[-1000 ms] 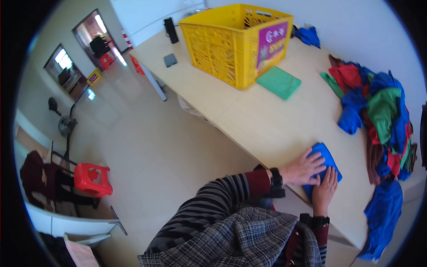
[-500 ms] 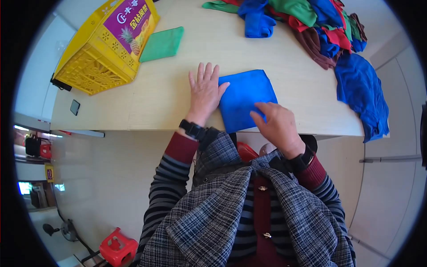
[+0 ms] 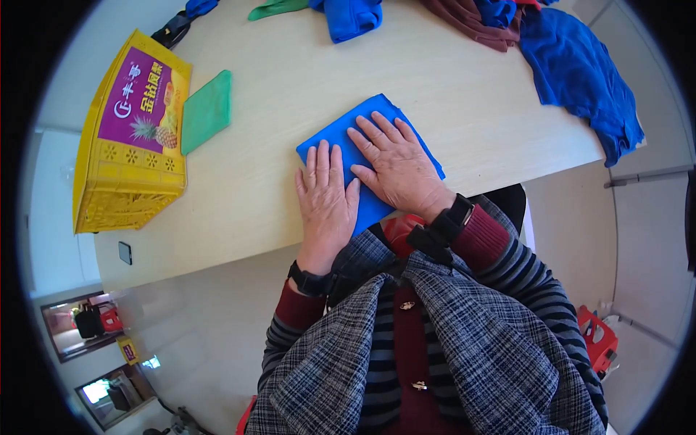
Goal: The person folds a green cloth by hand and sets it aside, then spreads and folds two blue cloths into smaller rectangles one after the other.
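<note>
A folded blue cloth (image 3: pixel 355 130) lies flat near the table's front edge. My left hand (image 3: pixel 326 199) rests palm down on its left part, fingers spread, partly on the table (image 3: pixel 290 87). My right hand (image 3: pixel 395 163) presses flat on the middle of the cloth, fingers apart. Neither hand grips anything.
A yellow plastic crate (image 3: pixel 130 138) stands at the left, with a folded green cloth (image 3: pixel 206 112) beside it. A pile of blue, green and maroon clothes (image 3: pixel 507 22) lies along the far edge; a blue garment (image 3: pixel 580 72) hangs over the right corner. A small dark object (image 3: pixel 125 252) lies near the front left.
The view has swung and both hands have come together on the blue cloth, now lying flat side by side on it.
</note>
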Demonstrator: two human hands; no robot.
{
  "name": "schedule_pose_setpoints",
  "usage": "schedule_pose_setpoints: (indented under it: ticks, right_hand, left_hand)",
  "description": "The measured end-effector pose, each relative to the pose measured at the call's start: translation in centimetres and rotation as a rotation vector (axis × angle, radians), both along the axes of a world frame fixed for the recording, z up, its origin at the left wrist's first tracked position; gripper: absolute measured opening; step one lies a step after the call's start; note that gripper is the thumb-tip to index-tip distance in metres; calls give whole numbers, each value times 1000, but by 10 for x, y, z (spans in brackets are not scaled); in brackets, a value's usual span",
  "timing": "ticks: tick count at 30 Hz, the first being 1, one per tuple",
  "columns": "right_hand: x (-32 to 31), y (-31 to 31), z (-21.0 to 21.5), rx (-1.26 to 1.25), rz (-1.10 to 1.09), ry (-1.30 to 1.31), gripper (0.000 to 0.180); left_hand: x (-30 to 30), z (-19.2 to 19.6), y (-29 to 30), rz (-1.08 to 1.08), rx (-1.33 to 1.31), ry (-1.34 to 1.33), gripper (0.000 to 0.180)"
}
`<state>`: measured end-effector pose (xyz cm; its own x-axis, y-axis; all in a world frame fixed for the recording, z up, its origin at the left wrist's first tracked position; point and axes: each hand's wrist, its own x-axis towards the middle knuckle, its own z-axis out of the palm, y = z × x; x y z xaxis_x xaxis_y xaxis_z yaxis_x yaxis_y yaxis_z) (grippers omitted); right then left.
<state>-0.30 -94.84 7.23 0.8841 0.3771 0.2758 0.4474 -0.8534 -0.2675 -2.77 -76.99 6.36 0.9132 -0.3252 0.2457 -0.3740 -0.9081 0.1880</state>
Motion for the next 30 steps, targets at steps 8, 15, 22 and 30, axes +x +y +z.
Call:
schedule_pose_setpoints:
  ticks: [8,15,22,30]
  right_hand:
    - [11,-9,-3,0,-96,4,59]
    - [16,-14,-7,3,-133,-11,59]
    - [-2,-20,11,-56,-248,-102,59]
    - [-13,2,4,46,112,-69,58]
  left_hand:
    - [0,1,0,6,-19,20,65]
    - [-1,0,4,-4,-85,-4,64]
    - [-24,-2,12,-46,-117,-42,64]
    - [-28,-2,4,-54,-56,-9,65]
